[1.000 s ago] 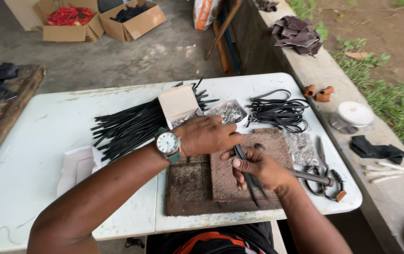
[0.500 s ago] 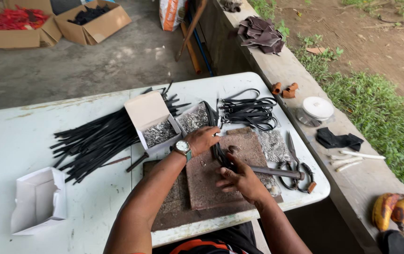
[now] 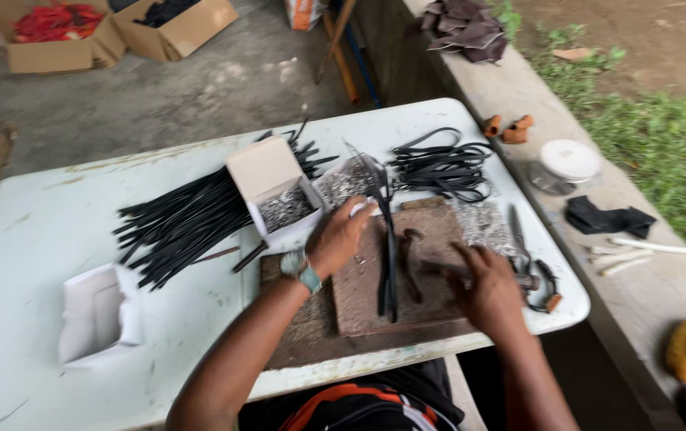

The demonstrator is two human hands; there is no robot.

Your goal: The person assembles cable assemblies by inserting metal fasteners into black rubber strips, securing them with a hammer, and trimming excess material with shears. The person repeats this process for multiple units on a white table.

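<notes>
A black strap (image 3: 388,239) lies lengthwise on the brown board (image 3: 431,311) at the bench's (image 3: 31,239) near edge. The left hand (image 3: 341,235) pinches its far end with curled fingers. The right hand (image 3: 488,289) rests on the board, fingers bent over a hammer (image 3: 528,280); its grip is unclear. An open box (image 3: 279,199) of staples sits just beside the left hand, next to a strap pile (image 3: 179,223).

A long black strap (image 3: 388,239) lies lengthwise across a rusty brown metal plate (image 3: 427,275) on the white surface (image 3: 31,239); a dark hammer (image 3: 471,271) rests across the plate's right side.
</notes>
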